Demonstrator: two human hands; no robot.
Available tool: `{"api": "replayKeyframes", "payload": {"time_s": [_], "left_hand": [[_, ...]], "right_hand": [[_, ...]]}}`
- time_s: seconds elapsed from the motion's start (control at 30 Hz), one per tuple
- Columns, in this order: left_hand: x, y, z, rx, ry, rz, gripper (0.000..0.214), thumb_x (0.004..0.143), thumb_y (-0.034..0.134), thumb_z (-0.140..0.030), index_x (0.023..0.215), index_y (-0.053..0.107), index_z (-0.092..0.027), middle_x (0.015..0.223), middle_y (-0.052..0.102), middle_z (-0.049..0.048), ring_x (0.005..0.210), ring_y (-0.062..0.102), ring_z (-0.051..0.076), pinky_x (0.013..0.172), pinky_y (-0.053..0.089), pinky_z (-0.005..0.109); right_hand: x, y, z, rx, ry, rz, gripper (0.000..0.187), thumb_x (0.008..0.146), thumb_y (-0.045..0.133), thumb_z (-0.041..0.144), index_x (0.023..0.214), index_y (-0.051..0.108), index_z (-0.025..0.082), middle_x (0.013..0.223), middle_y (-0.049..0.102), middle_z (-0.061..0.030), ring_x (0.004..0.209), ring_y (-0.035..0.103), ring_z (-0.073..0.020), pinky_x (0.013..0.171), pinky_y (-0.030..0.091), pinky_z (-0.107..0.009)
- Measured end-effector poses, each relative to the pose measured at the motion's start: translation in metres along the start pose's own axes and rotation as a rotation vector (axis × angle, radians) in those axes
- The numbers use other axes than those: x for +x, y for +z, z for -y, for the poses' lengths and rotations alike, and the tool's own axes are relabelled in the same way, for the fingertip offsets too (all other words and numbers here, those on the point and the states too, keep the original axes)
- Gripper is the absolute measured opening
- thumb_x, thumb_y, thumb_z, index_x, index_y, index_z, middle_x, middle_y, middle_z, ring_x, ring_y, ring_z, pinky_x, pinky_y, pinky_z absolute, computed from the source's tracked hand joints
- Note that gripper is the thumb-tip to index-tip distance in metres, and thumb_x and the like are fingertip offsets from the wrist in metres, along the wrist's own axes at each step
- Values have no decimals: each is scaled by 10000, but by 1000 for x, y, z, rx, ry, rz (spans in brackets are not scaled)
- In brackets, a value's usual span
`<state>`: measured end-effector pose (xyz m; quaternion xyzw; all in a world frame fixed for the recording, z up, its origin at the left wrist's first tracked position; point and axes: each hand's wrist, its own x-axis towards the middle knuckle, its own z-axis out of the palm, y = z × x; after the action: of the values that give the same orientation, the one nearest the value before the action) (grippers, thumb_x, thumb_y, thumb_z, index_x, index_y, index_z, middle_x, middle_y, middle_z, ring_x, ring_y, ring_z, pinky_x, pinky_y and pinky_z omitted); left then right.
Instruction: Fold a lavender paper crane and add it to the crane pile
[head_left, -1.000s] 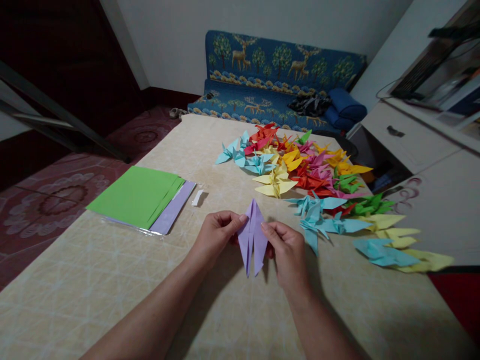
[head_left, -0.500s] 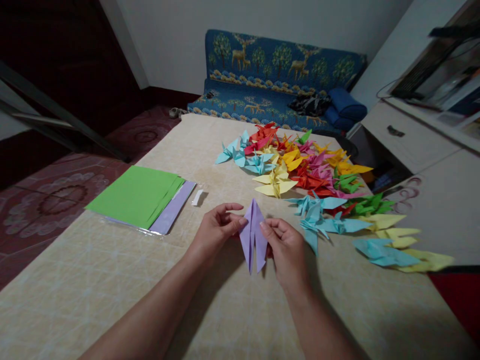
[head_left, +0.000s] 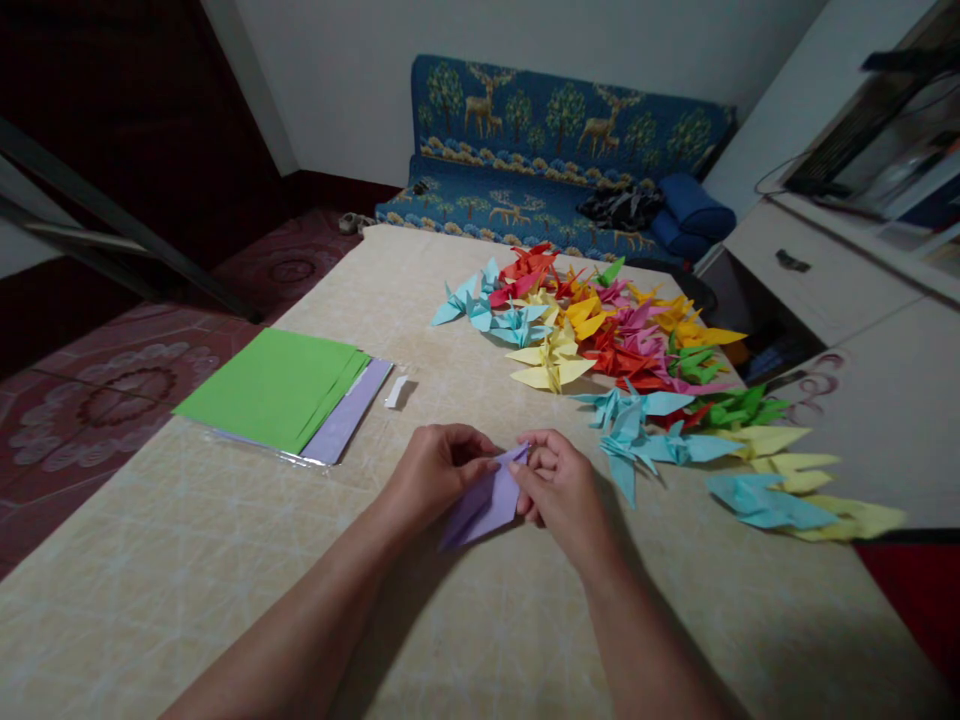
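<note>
A folded piece of purple origami paper [head_left: 489, 503] is held between both hands, just above the table. My left hand [head_left: 439, 470] pinches its upper left side with thumb and fingers. At its upper right corner, my right hand [head_left: 559, 487] grips the paper, thumb on the near face and fingers behind. One pointed end of the paper slants down to the left. The fingers partly cover its top edge. Right of my right hand lie light blue folded paper cranes [head_left: 628, 440].
Many coloured paper cranes [head_left: 581, 315] spread over the table's far right. Green paper sheets [head_left: 270, 385] lie on purple sheets [head_left: 349, 415] at the left, beside a small white paper piece [head_left: 396, 392]. A blue patterned sofa [head_left: 525, 190] stands behind the table [head_left: 187, 580].
The purple paper has turned from upright, points facing me, to a slanted position with its tip to the lower left. Both hands have shifted their grip around it.
</note>
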<state>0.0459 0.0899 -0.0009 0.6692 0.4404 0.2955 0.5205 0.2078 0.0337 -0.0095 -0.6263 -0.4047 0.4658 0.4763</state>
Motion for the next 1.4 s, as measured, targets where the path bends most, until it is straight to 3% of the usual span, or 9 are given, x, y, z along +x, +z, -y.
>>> {"api": "replayKeyframes", "payload": {"time_s": [0.1, 0.23, 0.4, 0.53, 0.67, 0.8, 1.17, 1.33, 1.4], "left_hand": [[-5, 4, -3, 336, 247, -75, 190, 837, 615, -230, 954, 754, -172, 938, 726, 113, 843, 678, 218, 745, 530, 314], [-27, 17, -3, 670, 448, 75, 381, 907, 530, -254, 1265, 622, -161, 1344, 603, 146, 1275, 530, 289, 1039, 451, 451], [-66, 21, 15, 973, 504, 158, 757, 910, 481, -547, 1468, 349, -53, 1541, 330, 212, 1444, 286, 304, 1150, 316, 481], [-79, 18, 23, 1017, 507, 147, 764, 925, 418, -573, 1492, 310, -73, 1561, 288, 197, 1456, 253, 297, 1156, 303, 474], [-81, 21, 22, 942, 551, 95, 693, 916, 467, -439, 1494, 316, -87, 1542, 344, 189, 1446, 278, 317, 1155, 289, 519], [-88, 21, 22, 945, 573, 82, 698, 893, 483, -350, 1508, 285, -85, 1542, 349, 186, 1451, 262, 323, 1156, 284, 523], [-116, 6, 21, 1116, 583, 31, 779, 894, 505, -519, 1504, 290, -85, 1537, 354, 169, 1427, 330, 297, 1117, 313, 428], [-122, 4, 22, 1124, 592, 6, 777, 884, 526, -509, 1502, 305, -94, 1530, 374, 159, 1412, 355, 303, 1103, 322, 424], [-123, 5, 23, 1102, 593, -14, 768, 886, 532, -483, 1509, 291, -102, 1534, 371, 153, 1414, 350, 303, 1116, 312, 429]], "right_hand": [[2, -1, -8, -90, -79, -72, 240, 746, 625, 226, 976, 561, 245, 572, 528, 89, 388, 521, -105, 343, 349, -179], [6, -9, -12, -244, -191, -133, 262, 762, 642, 239, 1022, 622, 260, 633, 591, 48, 507, 560, -123, 431, 385, -194], [6, -16, -5, -626, -256, -195, 316, 791, 633, 232, 1106, 633, 263, 756, 660, -9, 687, 624, -188, 606, 485, -282], [-7, -2, 9, -905, -491, -359, 348, 867, 528, 203, 1205, 609, 187, 1192, 631, -138, 1146, 567, -289, 961, 454, -436], [-29, 28, 12, -944, -753, 36, 561, 962, 371, 296, 1499, 289, 153, 1558, 333, -123, 1461, 237, -269, 1168, 235, -519], [-36, 35, 1, -1055, -696, 333, 824, 940, 407, 541, 1545, 102, 73, 1617, 110, -161, 1499, 74, -273, 1186, 232, -487], [0, -24, -17, -1322, -620, 126, 902, 914, 342, 669, 1546, 109, 69, 1603, 143, -189, 1491, 118, -303, 1174, 190, -543], [-8, -20, -12, -1281, -595, -118, 966, 900, 285, 710, 1539, 70, 18, 1584, 150, -254, 1480, 133, -356, 1150, 191, -592], [-25, -6, -8, -1252, -672, -19, 973, 891, 328, 710, 1549, 36, 56, 1604, 99, -210, 1488, 96, -344, 1169, 153, -584]]}}
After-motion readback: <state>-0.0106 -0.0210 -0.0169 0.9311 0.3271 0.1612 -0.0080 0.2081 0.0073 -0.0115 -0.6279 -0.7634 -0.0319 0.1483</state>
